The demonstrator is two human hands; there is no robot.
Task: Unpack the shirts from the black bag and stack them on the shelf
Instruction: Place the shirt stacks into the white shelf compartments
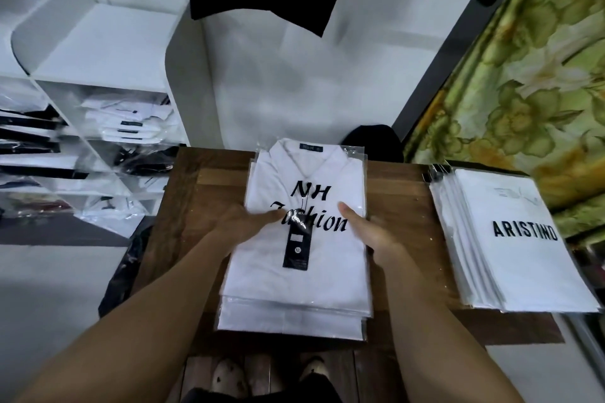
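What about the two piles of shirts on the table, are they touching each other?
Apart. The head view shows a strip of bare wooden table between the NH Fashion pile and the ARISTINO pile.

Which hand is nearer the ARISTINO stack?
Right. The right hand is at the right edge of the middle shirt pile, bare table between it and the ARISTINO stack; the left hand lies farther left on that pile.

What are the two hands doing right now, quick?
Left hand: open, flat on the top shirt.
Right hand: thumb on top, at the right edge of the stack; grip cannot be told.
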